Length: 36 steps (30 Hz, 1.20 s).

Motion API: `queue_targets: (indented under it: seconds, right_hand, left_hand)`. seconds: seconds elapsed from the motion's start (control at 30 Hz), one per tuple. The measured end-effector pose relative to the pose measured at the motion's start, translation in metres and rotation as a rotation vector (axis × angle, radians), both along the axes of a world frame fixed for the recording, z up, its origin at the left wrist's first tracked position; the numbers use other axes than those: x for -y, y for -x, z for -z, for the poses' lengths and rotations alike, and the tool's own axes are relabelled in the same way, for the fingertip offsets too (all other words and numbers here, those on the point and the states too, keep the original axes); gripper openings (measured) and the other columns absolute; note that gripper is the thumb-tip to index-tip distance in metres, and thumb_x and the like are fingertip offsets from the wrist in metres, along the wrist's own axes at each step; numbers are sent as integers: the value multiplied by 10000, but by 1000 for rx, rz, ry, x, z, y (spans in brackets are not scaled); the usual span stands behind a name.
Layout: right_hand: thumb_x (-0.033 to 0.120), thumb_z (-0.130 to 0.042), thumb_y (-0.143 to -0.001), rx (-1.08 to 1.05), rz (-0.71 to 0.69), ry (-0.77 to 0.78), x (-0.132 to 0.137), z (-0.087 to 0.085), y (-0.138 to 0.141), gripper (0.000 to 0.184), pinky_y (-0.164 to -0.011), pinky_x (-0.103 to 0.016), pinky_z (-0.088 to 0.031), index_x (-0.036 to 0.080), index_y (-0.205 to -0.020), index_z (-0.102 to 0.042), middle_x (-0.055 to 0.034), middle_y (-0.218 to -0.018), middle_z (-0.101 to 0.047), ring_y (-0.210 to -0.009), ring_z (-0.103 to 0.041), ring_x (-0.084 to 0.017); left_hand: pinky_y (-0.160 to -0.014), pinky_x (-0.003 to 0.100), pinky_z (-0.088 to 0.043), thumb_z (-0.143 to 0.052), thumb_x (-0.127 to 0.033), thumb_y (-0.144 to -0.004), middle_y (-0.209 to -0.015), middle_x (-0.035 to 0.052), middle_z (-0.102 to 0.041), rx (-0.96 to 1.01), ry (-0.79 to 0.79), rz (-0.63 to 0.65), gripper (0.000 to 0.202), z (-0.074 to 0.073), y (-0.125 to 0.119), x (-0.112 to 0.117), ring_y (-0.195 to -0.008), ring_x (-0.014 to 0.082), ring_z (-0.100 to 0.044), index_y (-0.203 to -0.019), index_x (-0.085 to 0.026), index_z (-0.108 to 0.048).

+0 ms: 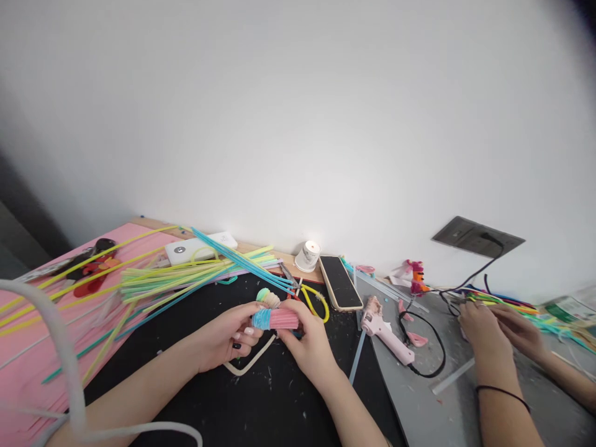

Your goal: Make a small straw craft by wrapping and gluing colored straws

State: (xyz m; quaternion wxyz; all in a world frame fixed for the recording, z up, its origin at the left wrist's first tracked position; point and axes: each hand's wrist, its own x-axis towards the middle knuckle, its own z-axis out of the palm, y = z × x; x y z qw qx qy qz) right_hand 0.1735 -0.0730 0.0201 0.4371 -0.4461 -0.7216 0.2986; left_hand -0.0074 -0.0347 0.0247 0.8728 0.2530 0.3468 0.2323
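Note:
Over the black mat (223,410), both hands hold a short bundle of pink pipe cleaners (284,320) wrapped at one end with blue. My left hand (228,335) pinches the blue-wrapped end from the left. The fingers of my right hand (310,341) close around the pink end from the right. Just behind the bundle shows a small coil in pastel green and cream (267,299), and I cannot tell whether it is joined on. A bent cream strand (244,370) hangs or lies below my left hand.
Pastel pipe cleaners (172,279) spread over a pink sheet at left. Yellow-handled pliers (317,301), a phone (341,282) and a paper cup (308,256) stand behind. A pink glue gun (386,335) with black cord lies right. Another person's hands (493,329) work at far right.

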Motion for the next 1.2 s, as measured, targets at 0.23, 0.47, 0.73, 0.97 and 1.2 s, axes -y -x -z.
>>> queue_targets:
  seconds: [0.23,0.47,0.73,0.97,1.2]
  right_hand:
    - [105,-592,-713,-143,37,138,-2,1,-1,228,-562,-236,-477,218,-911,-597,-4,-843,-644,-650,-589,-138]
    - [157,-669,-646,-407,-45,413,-5,-2,-7,206,-381,-187,-374,205,-803,-544,57,-634,-609,-424,-468,-79]
    - [158,-782,-572,-518,-126,538,-3,-3,-11,320,-385,-182,-392,195,-805,-567,46,-703,-654,-430,-504,-73]
    - [146,-811,-569,-548,-193,542,-1,-4,-11,324,-376,-168,-411,184,-797,-585,37,-714,-662,-437,-538,-75]
    - [141,-820,-574,-536,-218,536,-2,-3,-12,323,-371,-169,-421,183,-802,-595,34,-698,-668,-425,-534,-76]
  left_hand:
    - [-416,133,-205,-565,-452,-828,-539,-89,-344,-2,-157,12,253,1,0,4,-418,31,-137,-899,-210,-544]
    - [-493,198,-366,-500,-558,-838,-581,-62,-441,-85,-376,41,366,-2,-1,9,-433,60,-304,-998,-230,-528]
    - [-487,203,-324,-662,-472,-752,-569,-92,-395,-96,-695,77,405,-8,5,6,-468,77,-365,-1021,-224,-487]
    - [-504,200,-255,-732,-347,-708,-593,-83,-446,-13,-769,157,351,-4,6,5,-534,78,-387,-912,-200,-487]
    - [-521,210,-231,-734,-355,-701,-611,-91,-427,-8,-796,174,372,4,8,1,-554,76,-348,-911,-197,-471]
